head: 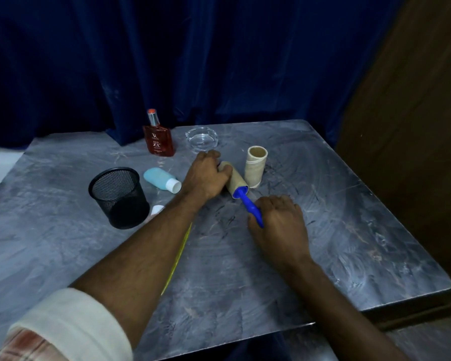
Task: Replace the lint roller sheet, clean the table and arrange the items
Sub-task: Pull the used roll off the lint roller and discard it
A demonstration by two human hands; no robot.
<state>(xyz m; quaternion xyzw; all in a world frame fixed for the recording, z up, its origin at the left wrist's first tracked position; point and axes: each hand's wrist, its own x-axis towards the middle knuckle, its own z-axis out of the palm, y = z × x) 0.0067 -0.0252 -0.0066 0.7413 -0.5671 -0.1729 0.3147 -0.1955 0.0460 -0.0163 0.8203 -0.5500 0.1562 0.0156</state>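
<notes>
A lint roller lies on the grey table [323, 230], its tan sheet roll [236, 179] pointing away from me and its blue handle [249, 204] toward me. My left hand [206, 175] grips the far end of the roll. My right hand [279, 222] is closed around the blue handle. A second tan cardboard roll [256, 166] stands upright just right of the roller.
A black mesh cup [119, 198] stands at the left. Beside it lie a light-blue bottle with a white cap [162, 179] and a small white object [157, 210]. A red perfume bottle [158, 138] and a clear glass ashtray [202, 139] stand at the back. A yellow strip [179, 254] lies under my left forearm.
</notes>
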